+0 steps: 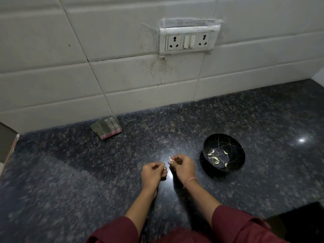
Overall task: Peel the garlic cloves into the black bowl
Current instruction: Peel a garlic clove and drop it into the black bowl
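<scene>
Your right hand (184, 168) has its fingers clamped on a small garlic clove (170, 160), pale tip showing. Your left hand (154, 173), just beside it at 9 o'clock, pinches a thin wisp of skin (163, 164). The black bowl (221, 140) sits on the tabletop (87, 172) at 3 o'clock from your hands, with peeled cloves (212, 152) inside. A folded cloth (106, 128) lies at 11 o'clock.

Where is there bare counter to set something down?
Bare: left of the left hand (pinching peel), before the cloth; between cloth and bowl; right of the bowl. Tight: between bowl and right hand, which pinches a clove.
</scene>
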